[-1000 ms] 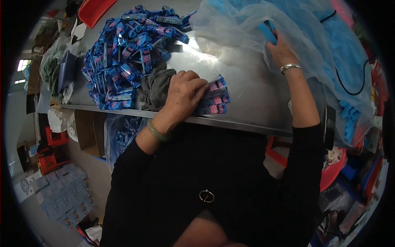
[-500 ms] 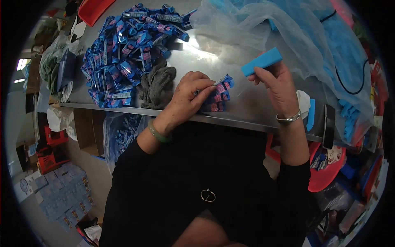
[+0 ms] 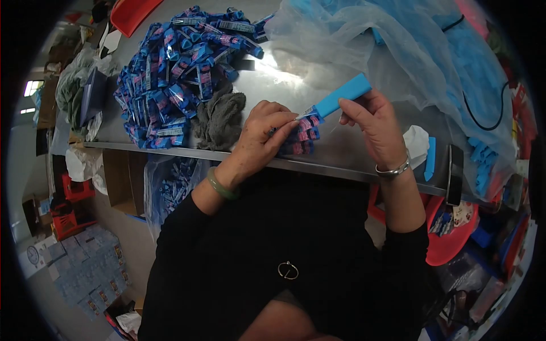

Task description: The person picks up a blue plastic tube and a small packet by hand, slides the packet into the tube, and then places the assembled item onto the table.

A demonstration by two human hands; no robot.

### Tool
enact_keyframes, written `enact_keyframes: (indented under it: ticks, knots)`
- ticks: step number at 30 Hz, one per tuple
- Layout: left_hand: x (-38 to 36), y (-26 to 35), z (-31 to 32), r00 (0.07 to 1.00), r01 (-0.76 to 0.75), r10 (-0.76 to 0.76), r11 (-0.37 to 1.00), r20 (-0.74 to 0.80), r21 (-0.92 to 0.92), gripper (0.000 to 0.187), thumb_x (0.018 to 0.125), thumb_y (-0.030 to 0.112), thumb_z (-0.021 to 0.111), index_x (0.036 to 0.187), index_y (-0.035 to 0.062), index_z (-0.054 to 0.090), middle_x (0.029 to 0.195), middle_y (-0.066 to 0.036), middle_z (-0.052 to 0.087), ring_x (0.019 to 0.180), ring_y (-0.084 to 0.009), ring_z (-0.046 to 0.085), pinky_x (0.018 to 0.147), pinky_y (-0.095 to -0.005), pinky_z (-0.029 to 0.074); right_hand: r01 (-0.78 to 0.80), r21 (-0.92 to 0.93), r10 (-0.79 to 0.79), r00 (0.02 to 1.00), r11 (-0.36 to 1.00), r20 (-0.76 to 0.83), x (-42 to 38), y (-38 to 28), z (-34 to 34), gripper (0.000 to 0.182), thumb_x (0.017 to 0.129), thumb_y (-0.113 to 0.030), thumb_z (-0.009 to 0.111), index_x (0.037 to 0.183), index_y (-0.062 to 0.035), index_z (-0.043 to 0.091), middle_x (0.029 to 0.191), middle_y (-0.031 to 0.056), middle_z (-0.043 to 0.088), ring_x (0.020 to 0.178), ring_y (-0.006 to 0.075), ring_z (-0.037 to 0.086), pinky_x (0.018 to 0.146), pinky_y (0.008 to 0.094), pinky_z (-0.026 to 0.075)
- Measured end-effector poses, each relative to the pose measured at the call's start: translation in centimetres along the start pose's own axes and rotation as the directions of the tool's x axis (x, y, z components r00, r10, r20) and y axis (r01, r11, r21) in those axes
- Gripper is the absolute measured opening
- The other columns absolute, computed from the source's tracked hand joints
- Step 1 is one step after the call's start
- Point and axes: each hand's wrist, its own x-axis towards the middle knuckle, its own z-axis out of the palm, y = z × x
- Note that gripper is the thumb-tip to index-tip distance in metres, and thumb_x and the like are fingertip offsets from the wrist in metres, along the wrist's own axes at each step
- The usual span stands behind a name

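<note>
Thumb and fingers of my left hand (image 3: 263, 132) pinch a small bunch of blue-and-pink printed plastic wrappers (image 3: 306, 135) near the table's front edge. My right hand (image 3: 375, 122) grips a plain bright blue triangular bar (image 3: 344, 94) between thumb and fingers. The bar slants down to the left, its lower end right at the mouth of the top wrapper. Just left of my left hand lies a crumpled dark grey cloth (image 3: 220, 120).
A large heap of blue wrapped packets (image 3: 170, 74) covers the metal table's left side. Clear plastic sheeting (image 3: 409, 62) spreads over the right. Near my right wrist are a white tissue (image 3: 417, 143), another blue bar (image 3: 430, 159) and a black flat object (image 3: 454, 173).
My right hand has moved left and slightly down, bringing the blue bar's end from apart to the top wrapper's mouth. My left hand stays nearly still with the wrappers.
</note>
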Motion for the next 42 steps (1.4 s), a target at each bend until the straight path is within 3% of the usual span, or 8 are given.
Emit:
enact_keyframes:
  ticks: [8,14,20,23,34,37,39,42]
  knots:
    - [0.1,0.2,0.0,1.0,0.025,-0.025,0.999,-0.008,-0.045,0.013,0.086,0.005,0.064,0.097,0.0026,0.07,0.09,-0.01,0.065,0.087,-0.0255,0.057,0.077,-0.0345,0.045,0.013,0.134,-0.012,1.0,0.991,-0.003,-0.2,-0.3,0.1,0.021,0.085,-0.017,0.073,0.1,-0.0046,0.065,0.081,0.001,0.064,0.07,0.0095,0.059,0.066,0.0226,0.043]
    - [0.2,0.1,-0.2,1.0,-0.006,0.006,1.0,-0.015,-0.03,0.013,0.086,0.005,0.064,0.097,0.002,0.07,0.09,-0.01,0.065,0.088,-0.0255,0.057,0.077,-0.0343,0.045,0.0,-0.006,0.0,1.0,1.0,0.013,-0.3,-0.6,0.1,0.015,0.089,-0.011,0.067,0.101,-0.0036,0.061,0.086,0.0031,0.064,0.075,0.0118,0.06,0.071,0.0259,0.046]
    - [0.2,0.1,-0.2,1.0,-0.005,0.005,1.0,0.01,-0.029,0.013,0.086,0.005,0.064,0.097,0.0018,0.069,0.089,-0.01,0.064,0.087,-0.0252,0.056,0.077,-0.0343,0.045,0.019,0.221,-0.017,1.0,0.975,-0.011,-0.3,-0.8,-0.3,0.016,0.089,-0.011,0.067,0.102,-0.0037,0.061,0.086,0.0028,0.063,0.076,0.0115,0.06,0.072,0.0259,0.046]
    - [0.2,0.3,-0.2,1.0,-0.015,0.015,0.999,0.012,-0.032,0.013,0.086,0.005,0.064,0.097,0.002,0.069,0.088,-0.009,0.064,0.086,-0.0252,0.055,0.076,-0.0342,0.044,-0.032,0.176,0.026,0.999,0.984,0.033,-0.4,-0.8,-0.1,0.016,0.089,-0.011,0.067,0.102,-0.0036,0.062,0.086,0.0028,0.063,0.075,0.0114,0.059,0.072,0.0262,0.047]
    - [0.2,0.1,-0.1,0.999,-0.037,0.036,0.997,-0.014,-0.062,0.014,0.087,0.004,0.063,0.099,0.0021,0.07,0.085,-0.01,0.063,0.082,-0.0238,0.056,0.073,-0.0341,0.045,0.125,-0.151,-0.125,0.992,0.981,0.007,-0.6,-0.9,0.7,0.022,0.086,-0.015,0.073,0.103,-0.0052,0.065,0.086,-0.0015,0.063,0.076,0.0057,0.054,0.069,0.0219,0.044]
    - [0.0,1.0,-0.2,0.986,0.161,-0.141,0.948,0.092,-0.274,0.016,0.091,0.008,0.062,0.103,0.0006,0.068,0.088,-0.007,0.065,0.081,-0.0163,0.059,0.073,-0.0296,0.047,0.134,-0.172,-0.118,0.988,0.976,0.095,-0.6,-0.4,0.9,0.021,0.084,-0.014,0.074,0.101,-0.0062,0.065,0.087,-0.0032,0.062,0.074,0.004,0.05,0.068,0.0203,0.042]
    - [0.6,2.5,-0.4,0.888,0.459,-0.344,0.642,0.304,-0.614,0.021,0.094,0.013,0.061,0.109,-0.0006,0.065,0.094,-0.005,0.067,0.084,-0.0095,0.061,0.076,-0.0247,0.049,0.134,-0.169,-0.111,0.984,0.977,0.136,-0.4,0.1,0.8,0.02,0.084,-0.014,0.074,0.1,-0.0067,0.066,0.087,-0.0035,0.063,0.073,0.0036,0.049,0.067,0.0198,0.042]
    - [0.4,2.2,-0.3,0.866,0.5,-0.333,0.556,0.374,-0.663,0.024,0.095,0.016,0.06,0.113,-0.0008,0.063,0.098,-0.003,0.067,0.087,-0.0082,0.062,0.08,-0.0225,0.05,0.127,-0.166,-0.096,0.979,0.978,0.182,-0.4,0.3,1.1,0.018,0.083,-0.014,0.074,0.098,-0.0069,0.067,0.087,-0.0041,0.062,0.072,0.0035,0.048,0.066,0.0193,0.041]
